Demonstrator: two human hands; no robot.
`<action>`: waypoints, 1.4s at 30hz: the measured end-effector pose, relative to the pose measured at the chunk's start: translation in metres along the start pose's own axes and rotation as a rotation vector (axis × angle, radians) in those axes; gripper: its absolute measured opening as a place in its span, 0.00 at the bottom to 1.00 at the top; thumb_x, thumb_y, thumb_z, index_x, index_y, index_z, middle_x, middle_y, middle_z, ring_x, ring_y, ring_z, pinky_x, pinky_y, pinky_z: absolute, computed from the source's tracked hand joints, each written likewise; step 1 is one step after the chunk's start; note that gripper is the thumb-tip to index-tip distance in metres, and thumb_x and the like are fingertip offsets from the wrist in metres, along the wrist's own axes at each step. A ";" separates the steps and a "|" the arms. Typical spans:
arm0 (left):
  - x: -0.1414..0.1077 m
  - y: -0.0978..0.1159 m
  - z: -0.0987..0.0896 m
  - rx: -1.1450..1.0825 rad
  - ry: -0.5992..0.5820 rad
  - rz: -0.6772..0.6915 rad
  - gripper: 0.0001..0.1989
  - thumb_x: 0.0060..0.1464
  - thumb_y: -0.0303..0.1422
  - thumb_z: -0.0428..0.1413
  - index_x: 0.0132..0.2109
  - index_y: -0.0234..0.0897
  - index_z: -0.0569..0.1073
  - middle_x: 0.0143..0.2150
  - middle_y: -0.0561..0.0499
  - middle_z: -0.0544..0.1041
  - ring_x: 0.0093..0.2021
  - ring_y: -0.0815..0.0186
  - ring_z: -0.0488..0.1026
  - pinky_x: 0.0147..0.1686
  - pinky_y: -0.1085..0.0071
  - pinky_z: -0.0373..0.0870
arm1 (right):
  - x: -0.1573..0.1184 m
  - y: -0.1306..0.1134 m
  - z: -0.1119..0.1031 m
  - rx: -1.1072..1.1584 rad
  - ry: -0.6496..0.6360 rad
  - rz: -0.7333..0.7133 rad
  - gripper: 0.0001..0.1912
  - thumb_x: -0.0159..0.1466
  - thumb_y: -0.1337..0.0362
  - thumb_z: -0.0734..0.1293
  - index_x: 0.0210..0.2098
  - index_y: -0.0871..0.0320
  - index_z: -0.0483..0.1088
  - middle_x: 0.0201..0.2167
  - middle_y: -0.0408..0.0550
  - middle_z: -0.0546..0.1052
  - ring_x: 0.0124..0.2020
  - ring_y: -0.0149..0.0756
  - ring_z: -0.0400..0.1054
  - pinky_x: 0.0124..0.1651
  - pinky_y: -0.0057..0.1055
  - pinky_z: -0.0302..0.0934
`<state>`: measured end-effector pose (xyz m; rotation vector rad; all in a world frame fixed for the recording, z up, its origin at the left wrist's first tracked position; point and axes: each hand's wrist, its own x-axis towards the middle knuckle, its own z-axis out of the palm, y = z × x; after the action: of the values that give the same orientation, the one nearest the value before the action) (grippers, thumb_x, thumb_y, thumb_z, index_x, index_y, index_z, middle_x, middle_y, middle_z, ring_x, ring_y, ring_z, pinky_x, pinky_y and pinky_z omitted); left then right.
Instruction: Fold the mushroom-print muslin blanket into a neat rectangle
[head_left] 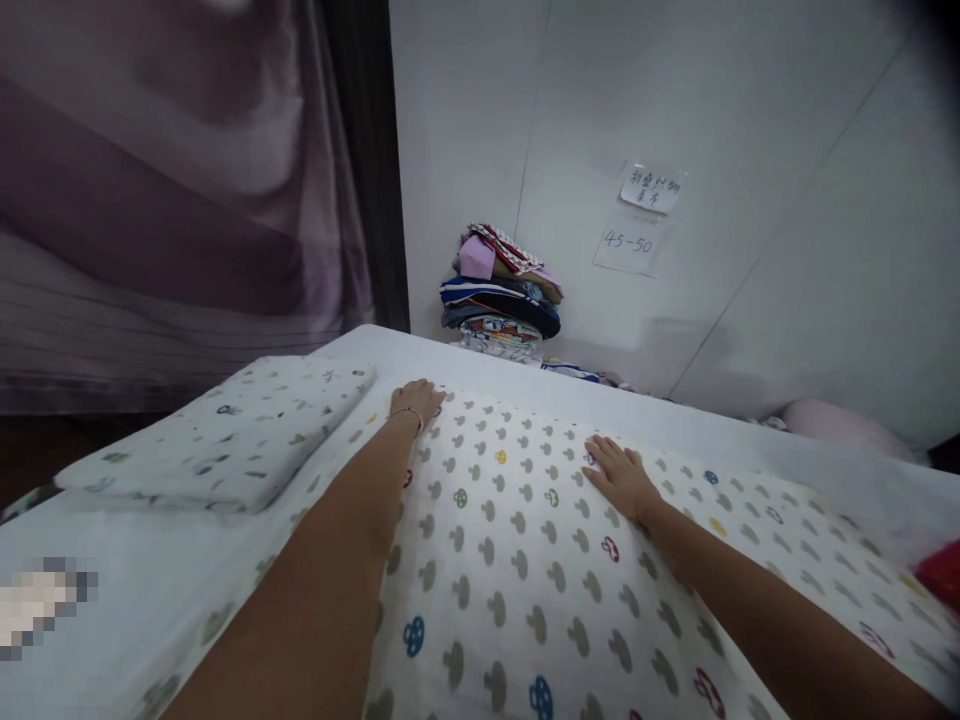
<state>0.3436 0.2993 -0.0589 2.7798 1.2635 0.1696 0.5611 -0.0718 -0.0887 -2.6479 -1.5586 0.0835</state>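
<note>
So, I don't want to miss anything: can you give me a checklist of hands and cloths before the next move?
1. Left hand at the mushroom-print cloth's far edge: ok.
2. Left hand gripping fabric: cannot tell.
3. Right hand open on the same cloth: ok, fingers spread.
4. Folded cloth untouched by either hand: ok, left of the left hand.
5. Mushroom-print cloth's near edge in view: not ok, cut off by the frame.

A white table (150, 565) bears a spread mushroom-print cloth (517, 545) and a folded cloth (225, 435).
</note>
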 end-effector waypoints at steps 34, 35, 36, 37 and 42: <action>-0.155 -0.027 -0.014 0.049 -0.146 -0.052 0.35 0.58 0.54 0.36 0.66 0.40 0.53 0.70 0.46 0.44 0.69 0.54 0.39 0.63 0.47 0.39 | 0.006 -0.006 -0.010 -0.019 -0.084 0.020 0.33 0.67 0.46 0.45 0.66 0.52 0.48 0.68 0.47 0.45 0.68 0.45 0.38 0.64 0.51 0.39; -0.165 -0.033 -0.015 0.053 -0.138 -0.083 0.35 0.58 0.54 0.36 0.66 0.40 0.53 0.70 0.46 0.44 0.69 0.53 0.39 0.63 0.46 0.39 | 0.008 -0.009 -0.014 -0.013 -0.099 0.035 0.32 0.67 0.46 0.46 0.66 0.53 0.48 0.68 0.47 0.45 0.68 0.46 0.38 0.64 0.52 0.39; -0.175 -0.037 -0.017 0.058 -0.129 -0.106 0.35 0.58 0.54 0.36 0.66 0.39 0.53 0.70 0.46 0.44 0.69 0.53 0.39 0.62 0.46 0.40 | 0.007 -0.014 -0.018 -0.008 -0.105 0.056 0.32 0.67 0.47 0.46 0.66 0.53 0.48 0.68 0.48 0.45 0.68 0.46 0.37 0.64 0.53 0.39; -0.185 -0.039 -0.018 0.063 -0.124 -0.122 0.35 0.58 0.53 0.36 0.66 0.38 0.52 0.70 0.45 0.44 0.69 0.53 0.39 0.62 0.46 0.41 | 0.005 -0.019 -0.023 -0.004 -0.103 0.079 0.32 0.67 0.47 0.46 0.66 0.54 0.47 0.68 0.49 0.44 0.68 0.46 0.37 0.64 0.54 0.38; -0.234 -0.036 -0.022 0.088 -0.139 -0.089 0.33 0.59 0.50 0.39 0.66 0.38 0.53 0.70 0.45 0.45 0.69 0.55 0.41 0.62 0.47 0.41 | -0.055 -0.059 -0.033 0.047 -0.099 -0.072 0.35 0.67 0.45 0.45 0.67 0.56 0.45 0.69 0.49 0.41 0.69 0.43 0.32 0.66 0.49 0.29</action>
<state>0.1616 0.1471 -0.0573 2.7442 1.3880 -0.0850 0.4854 -0.0927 -0.0499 -2.5859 -1.6574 0.2488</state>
